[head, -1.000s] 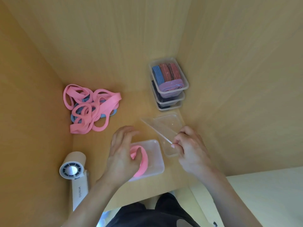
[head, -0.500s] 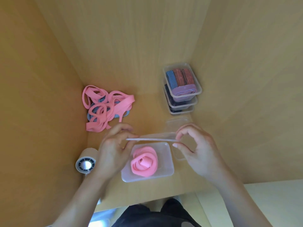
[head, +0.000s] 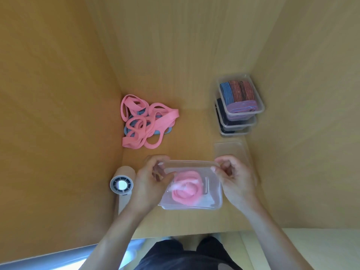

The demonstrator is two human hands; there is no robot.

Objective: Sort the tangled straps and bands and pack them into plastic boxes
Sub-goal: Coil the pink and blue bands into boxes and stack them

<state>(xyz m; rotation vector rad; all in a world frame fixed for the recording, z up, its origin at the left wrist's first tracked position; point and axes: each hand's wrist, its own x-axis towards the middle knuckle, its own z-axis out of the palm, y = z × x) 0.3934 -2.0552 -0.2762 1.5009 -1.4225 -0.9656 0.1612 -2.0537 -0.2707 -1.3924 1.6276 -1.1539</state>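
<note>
Down comes the lid (head: 192, 166) over the box (head: 191, 207) at lower centre, coiled pink band (head: 187, 190) inside. Your left hand (head: 150, 184) and right hand (head: 236, 179) pinch its ends. Square the corners, then press the rim evenly.

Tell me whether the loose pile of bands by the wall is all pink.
No, blue bands show beneath the pink bands there.

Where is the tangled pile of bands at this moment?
In the head view, the pile lies at the back left of the desk, against the left wall, beyond the fan and left of the stacked boxes.
</note>
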